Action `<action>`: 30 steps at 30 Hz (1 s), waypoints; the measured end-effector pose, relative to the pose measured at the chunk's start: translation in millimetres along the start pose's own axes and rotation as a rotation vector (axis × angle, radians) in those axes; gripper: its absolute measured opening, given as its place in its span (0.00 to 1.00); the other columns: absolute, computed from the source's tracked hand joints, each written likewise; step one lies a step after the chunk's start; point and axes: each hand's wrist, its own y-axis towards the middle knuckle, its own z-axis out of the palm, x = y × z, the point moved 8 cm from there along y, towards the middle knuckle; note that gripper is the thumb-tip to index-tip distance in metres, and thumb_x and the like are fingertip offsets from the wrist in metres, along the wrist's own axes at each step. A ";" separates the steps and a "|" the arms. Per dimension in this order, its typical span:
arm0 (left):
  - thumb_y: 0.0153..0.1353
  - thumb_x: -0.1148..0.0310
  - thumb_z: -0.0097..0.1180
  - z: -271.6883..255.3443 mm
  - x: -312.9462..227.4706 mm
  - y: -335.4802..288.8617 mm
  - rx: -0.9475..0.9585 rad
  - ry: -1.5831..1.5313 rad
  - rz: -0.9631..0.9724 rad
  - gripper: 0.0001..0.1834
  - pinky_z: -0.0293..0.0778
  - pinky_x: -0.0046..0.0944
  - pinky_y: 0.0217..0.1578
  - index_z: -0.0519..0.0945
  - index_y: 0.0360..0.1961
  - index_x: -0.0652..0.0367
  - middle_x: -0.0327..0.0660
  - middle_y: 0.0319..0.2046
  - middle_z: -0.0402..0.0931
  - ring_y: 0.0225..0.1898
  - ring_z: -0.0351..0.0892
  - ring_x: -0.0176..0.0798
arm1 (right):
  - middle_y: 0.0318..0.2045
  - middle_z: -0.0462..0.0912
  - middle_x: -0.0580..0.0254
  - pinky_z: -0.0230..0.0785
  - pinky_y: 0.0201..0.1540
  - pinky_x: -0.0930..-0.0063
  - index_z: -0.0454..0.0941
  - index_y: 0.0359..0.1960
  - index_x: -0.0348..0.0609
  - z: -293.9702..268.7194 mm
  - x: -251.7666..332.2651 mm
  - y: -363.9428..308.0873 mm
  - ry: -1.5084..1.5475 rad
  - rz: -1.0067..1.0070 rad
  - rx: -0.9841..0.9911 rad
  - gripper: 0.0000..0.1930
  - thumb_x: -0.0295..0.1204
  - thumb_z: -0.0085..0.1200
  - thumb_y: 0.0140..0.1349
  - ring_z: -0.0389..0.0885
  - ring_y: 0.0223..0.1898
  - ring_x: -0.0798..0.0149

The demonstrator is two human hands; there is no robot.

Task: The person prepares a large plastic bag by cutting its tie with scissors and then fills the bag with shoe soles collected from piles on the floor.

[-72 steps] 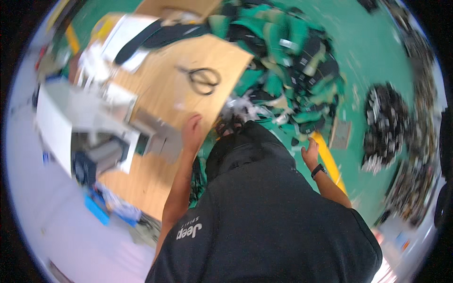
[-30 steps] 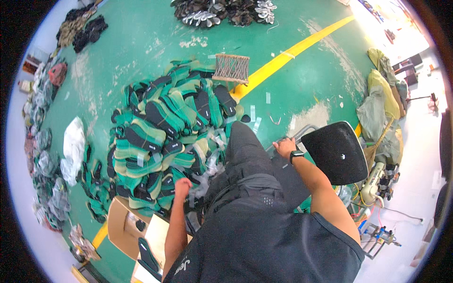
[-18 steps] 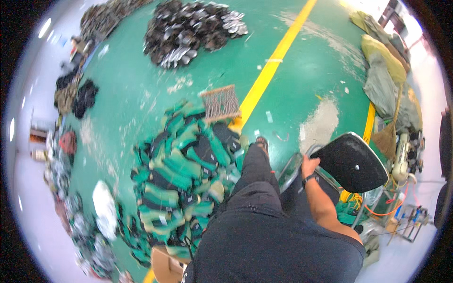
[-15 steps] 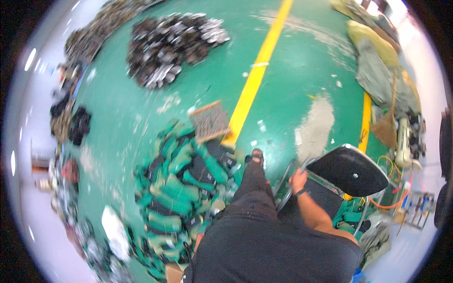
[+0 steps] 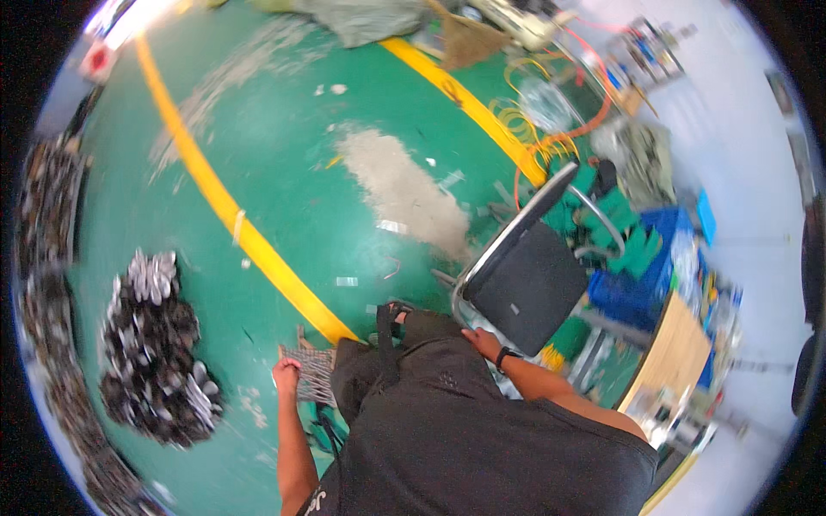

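My right hand (image 5: pixel 483 344), with a dark band at the wrist, is closed on the metal frame of a black-padded chair (image 5: pixel 529 279), at the near corner of its seat. The chair stands to my right, its back tilted away from me. My left hand (image 5: pixel 286 373) hangs out to the left with its fingers curled; nothing shows in it. Below that hand, a small stool with a woven top (image 5: pixel 315 378) stands on the floor at the end of the yellow line, partly covered by my leg. Green pieces (image 5: pixel 325 430) lie beside my left forearm, mostly hidden by my body.
A pile of dark and silvery pieces (image 5: pixel 155 353) lies on the green floor at left, before long stacks (image 5: pixel 52 344). Yellow lines (image 5: pixel 228 211) cross the floor. Right of the chair are a blue crate (image 5: pixel 632 292), a wooden tabletop (image 5: pixel 671 353), coiled hoses (image 5: pixel 533 129) and a broom (image 5: pixel 469 39).
My view has swung to the right. The chair has turned and its seat now faces up in plain sight, my right hand still on it. My left hand has come out into view.
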 end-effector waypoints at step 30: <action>0.42 0.84 0.44 311.7 -416.8 458.0 0.860 0.796 0.216 0.10 0.59 0.36 0.15 0.78 0.18 0.62 0.41 0.12 0.70 0.15 0.67 0.35 | 0.22 0.79 0.48 0.71 0.31 0.63 0.77 0.23 0.37 -193.5 116.1 298.3 0.721 0.389 -0.781 0.14 0.37 0.51 0.52 0.79 0.23 0.54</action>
